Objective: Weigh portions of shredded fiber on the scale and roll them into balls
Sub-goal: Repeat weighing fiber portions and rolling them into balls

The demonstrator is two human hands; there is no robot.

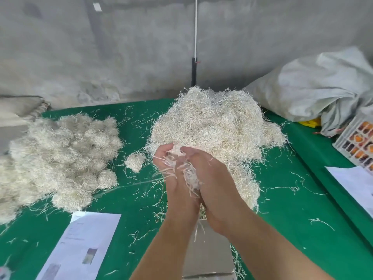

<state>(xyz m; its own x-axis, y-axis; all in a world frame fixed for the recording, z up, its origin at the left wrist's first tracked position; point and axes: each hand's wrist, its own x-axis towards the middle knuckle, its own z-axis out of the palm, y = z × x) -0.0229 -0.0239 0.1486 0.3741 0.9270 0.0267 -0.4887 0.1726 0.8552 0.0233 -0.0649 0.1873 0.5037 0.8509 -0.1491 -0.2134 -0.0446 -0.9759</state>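
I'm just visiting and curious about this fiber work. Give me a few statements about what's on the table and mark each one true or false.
1. Both hands, left hand and right hand, hold a wad of fiber between them. True.
2. The cloth on the table is red. False: it is green.
3. The finished balls are piled left of the hands. True.
4. The loose fiber heap lies on the printed sheet. False: it lies on the cloth, behind the hands.

Both forearms enter from six o'clock, bare, converging toward centre frame. Left hand (171,170) and right hand (210,178) are pressed together, palms facing, fingers curled toward twelve o'clock and gripping a fiber portion (188,174) between them. Wrists are raised and nearly touching.
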